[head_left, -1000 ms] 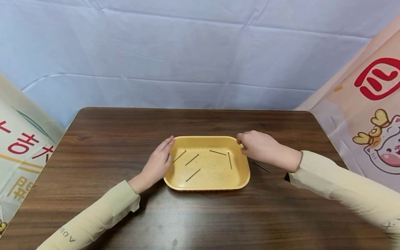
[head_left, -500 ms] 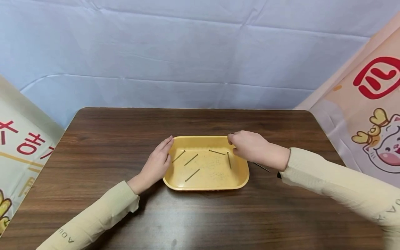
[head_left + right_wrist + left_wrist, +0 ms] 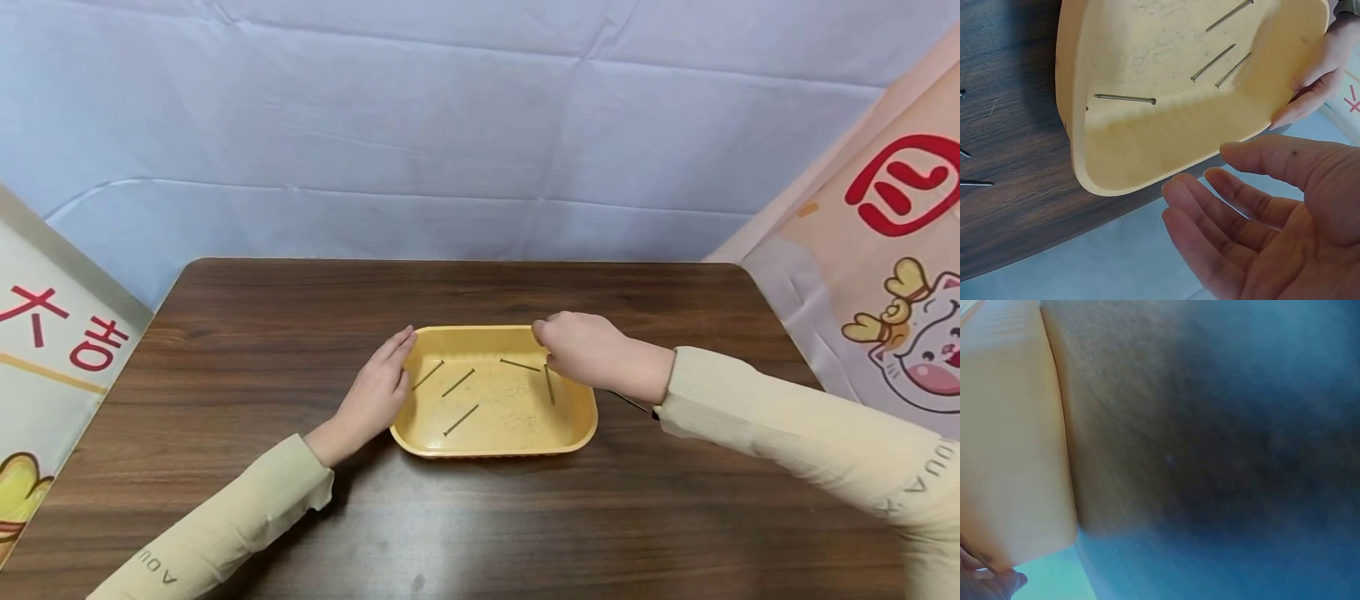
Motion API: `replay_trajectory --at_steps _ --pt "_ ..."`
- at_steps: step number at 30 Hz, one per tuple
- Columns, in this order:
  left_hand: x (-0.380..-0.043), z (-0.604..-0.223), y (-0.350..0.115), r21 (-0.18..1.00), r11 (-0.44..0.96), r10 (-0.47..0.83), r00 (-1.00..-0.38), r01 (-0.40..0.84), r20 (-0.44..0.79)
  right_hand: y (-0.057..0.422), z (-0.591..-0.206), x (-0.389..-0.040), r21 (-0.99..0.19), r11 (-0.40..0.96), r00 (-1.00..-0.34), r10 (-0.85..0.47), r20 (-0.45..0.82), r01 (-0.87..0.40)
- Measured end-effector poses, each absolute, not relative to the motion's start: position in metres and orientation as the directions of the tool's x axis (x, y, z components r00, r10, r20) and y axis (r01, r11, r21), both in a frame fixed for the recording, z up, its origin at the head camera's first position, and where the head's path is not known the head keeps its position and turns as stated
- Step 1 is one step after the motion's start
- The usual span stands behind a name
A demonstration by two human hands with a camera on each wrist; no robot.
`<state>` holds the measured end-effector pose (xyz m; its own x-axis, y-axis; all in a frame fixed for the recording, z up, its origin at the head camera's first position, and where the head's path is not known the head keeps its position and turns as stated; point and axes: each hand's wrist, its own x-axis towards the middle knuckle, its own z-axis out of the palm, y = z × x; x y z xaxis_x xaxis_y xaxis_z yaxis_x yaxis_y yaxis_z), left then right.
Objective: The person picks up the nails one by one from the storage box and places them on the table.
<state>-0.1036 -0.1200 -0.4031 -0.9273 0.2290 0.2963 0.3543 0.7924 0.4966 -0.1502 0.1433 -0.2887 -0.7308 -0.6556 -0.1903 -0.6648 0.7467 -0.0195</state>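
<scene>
A yellow plastic tray [image 3: 491,451] sits on the table with several nails [image 3: 461,420] lying in it. My left hand [image 3: 372,400] rests along its left rim, fingers straight; the right wrist view shows that hand's fingers at the rim too. My right hand [image 3: 592,354] is at the tray's far right corner, partly covering the rim and the top of one nail [image 3: 550,387]. In the right wrist view this hand's fingers are loosely bent, thumb apart, nothing between them, with the thumb tip right at the far rim.
Outside the tray on the right, a nail [image 3: 632,402] lies on the wooden table [image 3: 480,533], partly hidden by the right wrist. More nails [image 3: 975,183] show there in the right wrist view. A pale cloth [image 3: 450,125] hangs behind the table, with printed banners [image 3: 911,283] at both sides.
My right hand has moved left along the tray's far rim, and its wrist now covers more of the nail outside. The left hand and the nails inside keep their places.
</scene>
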Motion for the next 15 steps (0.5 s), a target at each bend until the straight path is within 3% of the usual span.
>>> replay_trajectory --at_steps 15 --pt "-0.104 -0.404 -0.12 0.494 0.792 0.233 -0.925 0.359 0.299 0.13 -0.291 -0.156 -0.032 0.75 -0.717 -0.644 -0.266 -0.661"
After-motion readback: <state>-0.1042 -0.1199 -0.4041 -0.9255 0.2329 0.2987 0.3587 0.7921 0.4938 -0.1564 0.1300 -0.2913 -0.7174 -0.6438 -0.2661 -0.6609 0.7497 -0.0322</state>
